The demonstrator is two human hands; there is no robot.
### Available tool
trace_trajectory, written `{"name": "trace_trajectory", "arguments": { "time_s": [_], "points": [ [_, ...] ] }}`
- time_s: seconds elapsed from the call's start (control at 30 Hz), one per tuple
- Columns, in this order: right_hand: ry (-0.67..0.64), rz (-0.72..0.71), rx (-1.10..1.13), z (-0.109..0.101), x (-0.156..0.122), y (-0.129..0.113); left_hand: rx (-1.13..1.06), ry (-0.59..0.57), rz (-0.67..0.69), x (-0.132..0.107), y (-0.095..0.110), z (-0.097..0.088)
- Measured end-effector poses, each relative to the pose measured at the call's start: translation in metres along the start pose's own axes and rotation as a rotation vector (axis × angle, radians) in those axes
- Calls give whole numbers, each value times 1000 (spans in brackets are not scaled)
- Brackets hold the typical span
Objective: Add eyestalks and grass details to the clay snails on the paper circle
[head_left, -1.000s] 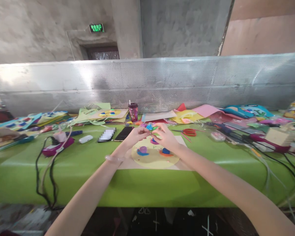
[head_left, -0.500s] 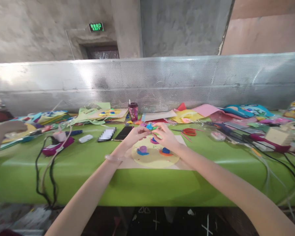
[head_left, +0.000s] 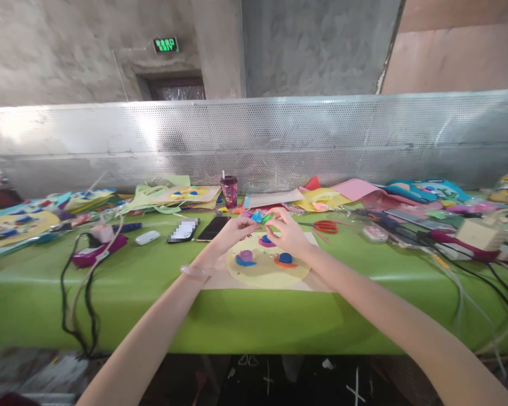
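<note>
My left hand (head_left: 236, 232) and my right hand (head_left: 286, 232) hover close together above the far part of a paper sheet (head_left: 215, 280). Thumb and fingers are pinched on both hands; whatever lies between the fingertips is too small to make out. A pale yellow round (head_left: 266, 277) covers the sheet. On it sit snail-like clay shapes: a purple coil on blue (head_left: 246, 257), a blue coil on orange (head_left: 285, 258), and a blue coil on pink (head_left: 266, 240), partly covered by my right hand. Just beyond my fingertips are blue (head_left: 257, 217) and green (head_left: 268, 217) clay-like pieces.
Red-handled scissors (head_left: 325, 226) lie right of the sheet. Two phones (head_left: 183, 231) (head_left: 213, 229) and a white case (head_left: 147, 238) lie to the left. A purple drink cup (head_left: 229, 192) stands behind. Power strips (head_left: 99, 252) (head_left: 461, 245) with trailing cables flank the green-covered table (head_left: 254, 321).
A co-worker's arm at the far left has withdrawn, uncovering a decorated yellow round. My right hand's fingers have shifted slightly; my left hand stays nearly where it was.
</note>
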State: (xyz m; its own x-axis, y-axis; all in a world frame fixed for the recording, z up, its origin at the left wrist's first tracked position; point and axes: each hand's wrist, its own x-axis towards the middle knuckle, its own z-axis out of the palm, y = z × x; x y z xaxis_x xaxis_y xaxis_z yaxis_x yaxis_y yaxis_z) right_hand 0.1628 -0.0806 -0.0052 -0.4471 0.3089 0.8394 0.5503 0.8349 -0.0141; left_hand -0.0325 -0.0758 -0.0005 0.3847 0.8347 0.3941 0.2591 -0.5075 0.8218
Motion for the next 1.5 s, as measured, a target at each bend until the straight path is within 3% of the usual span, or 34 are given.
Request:
{"name": "trace_trajectory", "arguments": {
  "time_s": [0.17,0.37,0.63,0.87,1.13,1.5],
  "points": [
    [88,112,-43,-4,1,22,18,21,-29,2,-1,0],
    [174,207,-129,-17,-1,66,30,18,-40,4,-3,0],
    [158,252,-216,-22,-11,107,122,38,-46,8,-9,-2],
    [80,319,-291,-18,-16,113,209,78,-58,16,-23,-3],
    [-140,387,-376,-21,-19,109,399,194,-73,30,-52,-15],
    [-419,466,-466,-20,-22,103,553,204,-67,30,-53,-18]
  ]
}}
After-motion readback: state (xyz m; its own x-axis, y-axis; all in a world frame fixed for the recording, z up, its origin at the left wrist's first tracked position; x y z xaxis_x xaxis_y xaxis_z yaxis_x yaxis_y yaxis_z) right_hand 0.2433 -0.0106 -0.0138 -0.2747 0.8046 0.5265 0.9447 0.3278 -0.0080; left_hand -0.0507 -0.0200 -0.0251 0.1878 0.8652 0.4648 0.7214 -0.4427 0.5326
